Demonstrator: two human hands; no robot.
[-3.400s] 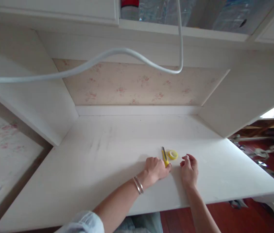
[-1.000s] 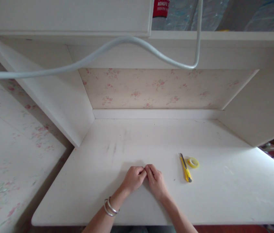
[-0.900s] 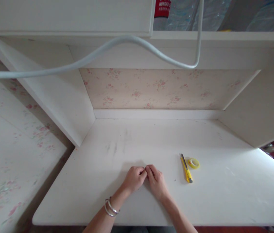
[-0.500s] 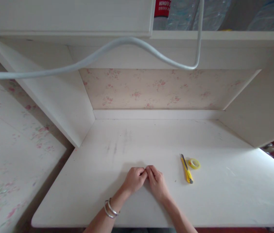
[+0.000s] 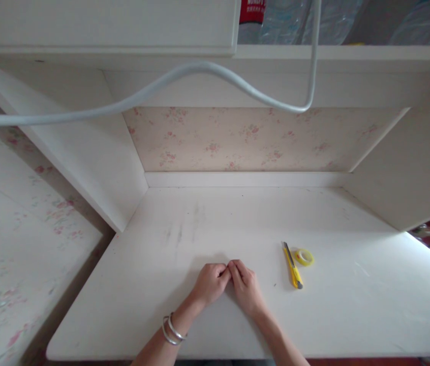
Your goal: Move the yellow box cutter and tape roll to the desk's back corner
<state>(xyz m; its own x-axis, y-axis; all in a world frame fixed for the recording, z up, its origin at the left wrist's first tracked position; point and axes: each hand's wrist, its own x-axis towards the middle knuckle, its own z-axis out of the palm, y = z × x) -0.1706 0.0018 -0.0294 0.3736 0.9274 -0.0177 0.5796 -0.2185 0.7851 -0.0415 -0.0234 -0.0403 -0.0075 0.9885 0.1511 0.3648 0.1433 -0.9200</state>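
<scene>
Both hands rest on the white desk top (image 5: 215,218), close to its front edge. My left hand (image 5: 209,282), with silver bangles on the wrist, has its fingers curled. My right hand (image 5: 246,286) is curled too, and the fingertips of both hands meet in the middle. I cannot make out whether anything is pinched between them. A yellow utility knife (image 5: 292,265) lies on the desk to the right of my right hand. A small roll of yellow tape (image 5: 304,256) sits just beside it.
A white cable (image 5: 184,76) hangs in a loop across the front of the desk alcove. Flowered wallpaper (image 5: 245,137) backs the alcove, with white side panels left and right. Plastic bottles (image 5: 276,18) stand on the shelf above. A dark red floor shows at the far right.
Since the oldest frame both hands left the knife and tape and came together at the desk's middle. Over the last second they have stayed still, with only a slight camera shift.
</scene>
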